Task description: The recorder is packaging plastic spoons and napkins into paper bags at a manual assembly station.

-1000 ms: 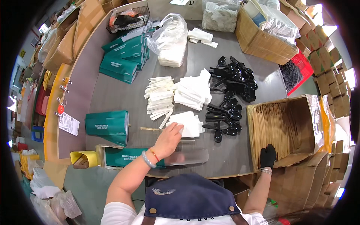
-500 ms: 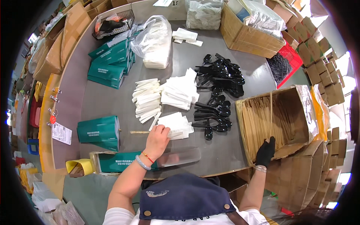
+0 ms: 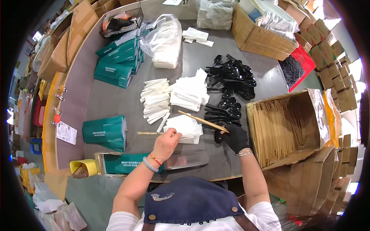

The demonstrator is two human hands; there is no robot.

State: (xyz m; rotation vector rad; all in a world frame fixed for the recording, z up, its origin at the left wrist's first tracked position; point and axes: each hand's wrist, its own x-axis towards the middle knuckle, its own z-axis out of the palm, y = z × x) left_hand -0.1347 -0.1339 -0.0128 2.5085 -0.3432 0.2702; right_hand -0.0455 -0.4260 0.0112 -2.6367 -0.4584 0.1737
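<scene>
A pair of wooden chopsticks point(image 3: 202, 121) is held by one end in my right hand point(image 3: 236, 138), which wears a black glove. The sticks slant up to the left over the white paper packets point(image 3: 187, 129). My left hand point(image 3: 166, 144) is bare, its fingers pinched together at the left edge of those packets; what lies between the fingertips is hidden. Beside it a thin tan strip point(image 3: 148, 133) lies on the table. Black plastic spoons point(image 3: 223, 111) lie just beyond my right hand. An open cardboard box point(image 3: 283, 127) full of chopsticks stands to its right.
Narrow white packets point(image 3: 156, 100) and wider ones point(image 3: 189, 92) lie mid-table. Green printed pouches point(image 3: 104, 133) are at the left, more at the far left point(image 3: 113, 73). A clear-ended tray point(image 3: 185, 159) lies along the front edge. A carton point(image 3: 262, 32) stands at the back right.
My right hand has come left out of the chopstick box, bringing chopsticks over the table. My left hand stays by the white packets, its fingers a little more curled.
</scene>
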